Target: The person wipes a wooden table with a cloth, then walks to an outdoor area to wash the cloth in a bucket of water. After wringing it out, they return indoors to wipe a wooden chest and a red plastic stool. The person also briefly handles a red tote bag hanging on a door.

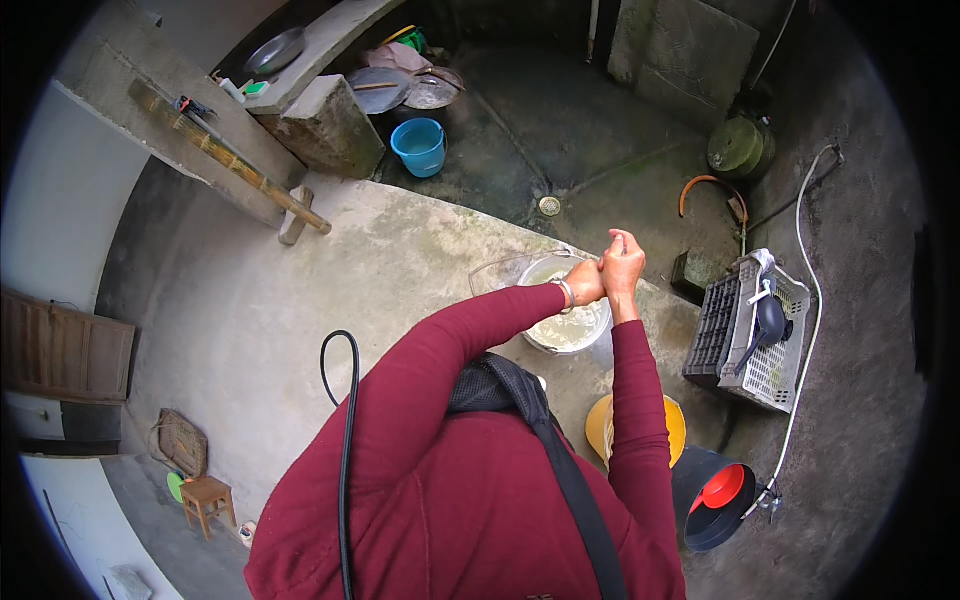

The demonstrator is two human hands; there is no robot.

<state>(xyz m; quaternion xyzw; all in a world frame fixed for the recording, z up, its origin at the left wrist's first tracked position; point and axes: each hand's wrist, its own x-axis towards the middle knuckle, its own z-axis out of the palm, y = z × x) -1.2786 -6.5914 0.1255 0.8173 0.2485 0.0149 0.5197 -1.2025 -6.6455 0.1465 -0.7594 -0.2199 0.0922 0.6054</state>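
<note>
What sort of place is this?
Probably a domestic utility or washing area, going by the floor drain, the long white hose and the blue bucket.

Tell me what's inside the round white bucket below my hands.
Cloudy whitish liquid with pale patches shows in the bucket. Your left hand and maroon sleeve cover part; the bottom is hidden.

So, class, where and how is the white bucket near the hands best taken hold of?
The thin handle, probably, at its outermost bend, coming from the person's left. It sticks out past the rim of the white bucket on that side, away from the left hand and right hand by the far right edge. Lifting level seems wise, as the open top shows cloudy liquid.
</note>
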